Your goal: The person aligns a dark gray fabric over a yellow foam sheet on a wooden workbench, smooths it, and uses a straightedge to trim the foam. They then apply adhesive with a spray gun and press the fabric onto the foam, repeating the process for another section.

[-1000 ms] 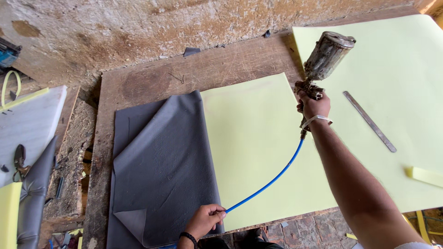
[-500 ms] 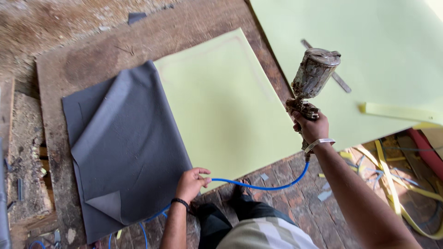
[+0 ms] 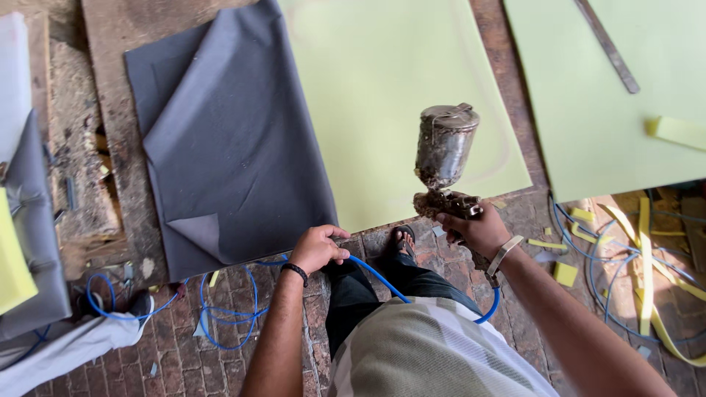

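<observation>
Blue hose (image 3: 375, 276) runs through the left hand (image 3: 318, 248)'s closed grip; right hand (image 3: 478, 229) hides the spray gun (image 3: 443, 158)'s handle.

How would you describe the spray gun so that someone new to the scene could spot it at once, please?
Start at the pale green foam sheet lying half under grey fabric. Over its near right corner, the right hand holds the spray gun. It alone has a crusted metal cup on top and a blue hose trailing off.

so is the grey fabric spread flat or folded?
Partly folded. The grey fabric lies over the left part of the pale green foam sheet, with a crease running through it and its bottom-left corner turned over as a lighter triangle.
</observation>
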